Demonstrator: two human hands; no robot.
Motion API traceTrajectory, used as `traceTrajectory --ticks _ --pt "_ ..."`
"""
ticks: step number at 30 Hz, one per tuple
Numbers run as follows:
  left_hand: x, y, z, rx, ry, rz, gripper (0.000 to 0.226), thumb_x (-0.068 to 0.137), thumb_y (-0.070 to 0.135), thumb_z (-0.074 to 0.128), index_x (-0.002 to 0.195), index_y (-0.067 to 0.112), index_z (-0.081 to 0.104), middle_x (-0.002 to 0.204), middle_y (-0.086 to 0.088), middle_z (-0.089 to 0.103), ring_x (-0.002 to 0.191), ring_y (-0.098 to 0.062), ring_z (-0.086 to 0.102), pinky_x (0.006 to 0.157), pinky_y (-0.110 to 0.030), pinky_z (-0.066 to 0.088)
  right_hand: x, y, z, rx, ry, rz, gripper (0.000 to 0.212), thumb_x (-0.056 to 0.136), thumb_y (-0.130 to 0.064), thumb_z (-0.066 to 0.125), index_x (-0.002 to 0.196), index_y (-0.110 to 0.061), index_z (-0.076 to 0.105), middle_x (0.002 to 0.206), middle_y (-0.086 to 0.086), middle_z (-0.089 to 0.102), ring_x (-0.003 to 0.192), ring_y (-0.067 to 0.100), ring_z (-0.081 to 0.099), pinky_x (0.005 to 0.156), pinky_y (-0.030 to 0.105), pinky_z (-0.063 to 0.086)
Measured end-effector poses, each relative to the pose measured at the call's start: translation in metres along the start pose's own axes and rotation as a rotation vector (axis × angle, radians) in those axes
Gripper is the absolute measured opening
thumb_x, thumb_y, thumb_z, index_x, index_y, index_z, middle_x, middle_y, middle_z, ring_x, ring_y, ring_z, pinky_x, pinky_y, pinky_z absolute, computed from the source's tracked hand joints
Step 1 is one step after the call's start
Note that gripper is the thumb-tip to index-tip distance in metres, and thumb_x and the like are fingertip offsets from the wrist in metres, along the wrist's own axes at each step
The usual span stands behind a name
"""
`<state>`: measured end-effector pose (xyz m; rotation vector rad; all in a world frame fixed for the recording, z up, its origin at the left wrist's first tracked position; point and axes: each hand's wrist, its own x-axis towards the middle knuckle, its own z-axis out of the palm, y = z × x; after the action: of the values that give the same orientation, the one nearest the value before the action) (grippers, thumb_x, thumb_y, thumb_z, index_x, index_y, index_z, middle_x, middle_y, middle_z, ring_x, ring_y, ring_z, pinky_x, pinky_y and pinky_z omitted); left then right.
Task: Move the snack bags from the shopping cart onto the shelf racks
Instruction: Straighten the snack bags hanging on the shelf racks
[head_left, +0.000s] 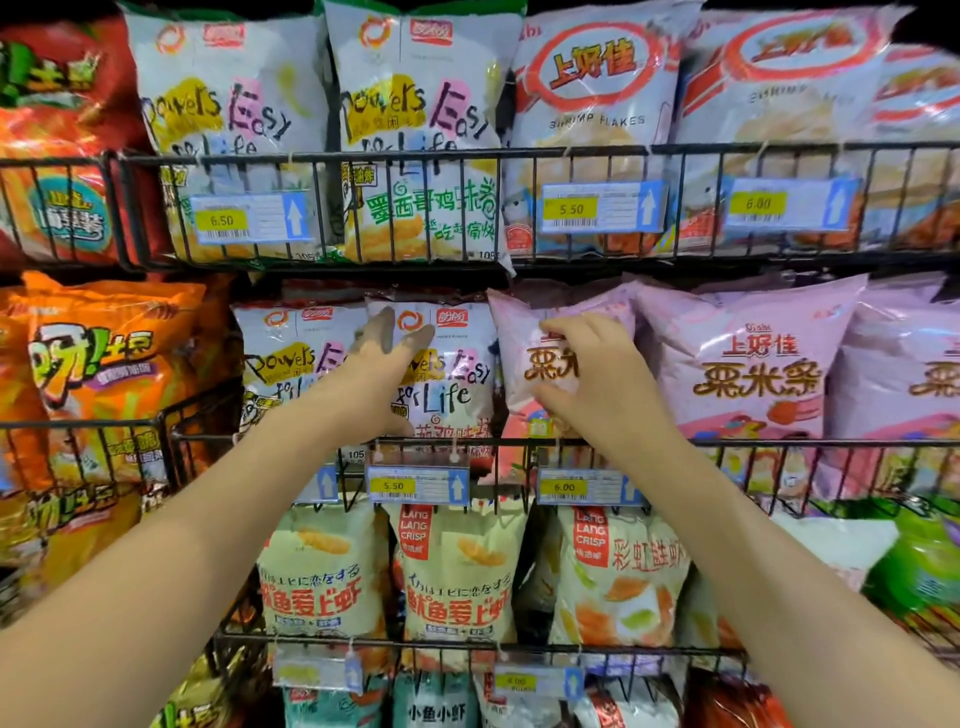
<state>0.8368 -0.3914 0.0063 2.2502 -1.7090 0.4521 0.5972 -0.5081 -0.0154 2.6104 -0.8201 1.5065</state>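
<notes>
Fingers of the left hand (387, 371) lie straight and spread against the white bag (460, 397), which stands upright in the middle wire rack (779, 442). Just to its right the pink bag (519, 338) stands long side up, top tipped slightly left, already behind the rail. The right hand (597, 387) holds its front, fingers curled near the top, thumb lower; seating it likely means pushing down and back.

Shop snack aisle, tiered black wire shelf racks (519, 152) packed with snack bags (748, 364), yellow price tags (393, 486) clipped on rails
</notes>
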Motion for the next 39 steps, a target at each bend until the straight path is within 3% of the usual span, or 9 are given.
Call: traceTrajectory --ticks 4,10,15,21,28,31,34,39 --pt "-0.001 0.004 -0.001 -0.002 0.005 -0.008 0.115 0.083 0.041 0.085 0.162 0.041 0.001 0.169 -0.006 -0.021 0.157 -0.041 -0.003 0.12 -0.058 0.027 0.002 0.004 0.005 -0.159 0.062 -0.003 0.057 0.079 -0.034 0.082 0.129 -0.017 0.062 0.121 0.009 0.06 0.115 0.033 0.053 0.103 0.047 0.042" --pt "-0.006 0.021 -0.006 0.043 0.037 -0.015 0.108 0.081 0.057 0.079 0.161 0.041 0.008 0.169 -0.012 -0.011 0.155 -0.045 0.002 0.117 -0.06 0.032 0.0 0.0 0.007 -0.265 0.091 -0.01 0.055 0.08 -0.039 0.079 0.129 -0.02 0.061 0.12 0.007 0.06 0.114 0.032 0.054 0.101 0.047 0.04" --pt "-0.014 0.034 -0.014 0.021 0.06 0.023 0.108 0.082 0.056 0.079 0.162 0.037 0.009 0.168 -0.011 -0.004 0.155 -0.04 0.006 0.119 -0.058 0.031 -0.004 -0.004 -0.002 -0.199 0.072 -0.068 0.059 0.082 -0.038 0.079 0.134 -0.017 0.06 0.132 0.008 0.059 0.125 0.031 0.051 0.107 0.045 0.039" --pt "-0.03 0.058 -0.036 0.068 0.119 0.089 0.103 0.089 0.057 0.071 0.163 0.036 0.003 0.171 -0.006 -0.009 0.157 -0.03 0.001 0.121 -0.051 0.027 0.004 -0.022 -0.015 -0.127 0.149 -0.169 0.065 0.08 -0.035 0.081 0.137 -0.014 0.06 0.129 0.007 0.059 0.122 0.028 0.053 0.099 0.046 0.046" --pt "-0.046 0.092 -0.059 0.119 0.183 0.108 0.099 0.092 0.054 0.069 0.164 0.035 0.004 0.171 -0.005 -0.003 0.157 -0.026 -0.002 0.125 -0.046 0.02 -0.006 -0.015 -0.054 -0.209 0.141 -0.144 0.067 0.076 -0.029 0.085 0.135 -0.009 0.061 0.129 0.014 0.059 0.122 0.036 0.054 0.096 0.05 0.047" --pt "-0.051 0.111 -0.064 0.082 0.135 0.094 0.099 0.092 0.053 0.07 0.164 0.034 0.004 0.17 -0.005 -0.005 0.157 -0.027 -0.005 0.124 -0.05 0.02 -0.021 -0.012 -0.085 -0.242 0.067 -0.075 0.068 0.081 -0.033 0.082 0.141 -0.013 0.057 0.139 0.013 0.052 0.132 0.035 0.046 0.104 0.048 0.042" --pt "-0.053 0.135 -0.065 0.034 0.149 0.179 0.096 0.092 0.055 0.069 0.163 0.032 0.009 0.169 -0.006 -0.003 0.156 -0.027 -0.004 0.125 -0.048 0.019 -0.04 -0.009 -0.118 -0.31 0.037 -0.01 0.069 0.082 -0.035 0.08 0.143 -0.016 0.054 0.144 0.012 0.049 0.133 0.035 0.045 0.105 0.05 0.044" --pt "-0.056 0.175 -0.063 -0.026 0.194 0.362 0.085 0.087 0.056 0.072 0.156 0.025 0.035 0.163 -0.013 0.022 0.151 -0.029 0.014 0.12 -0.045 0.03 -0.069 0.001 -0.172 -0.469 -0.058 0.131 0.067 0.083 -0.037 0.079 0.141 -0.014 0.056 0.144 0.015 0.05 0.128 0.04 0.05 0.101 0.049 0.047"
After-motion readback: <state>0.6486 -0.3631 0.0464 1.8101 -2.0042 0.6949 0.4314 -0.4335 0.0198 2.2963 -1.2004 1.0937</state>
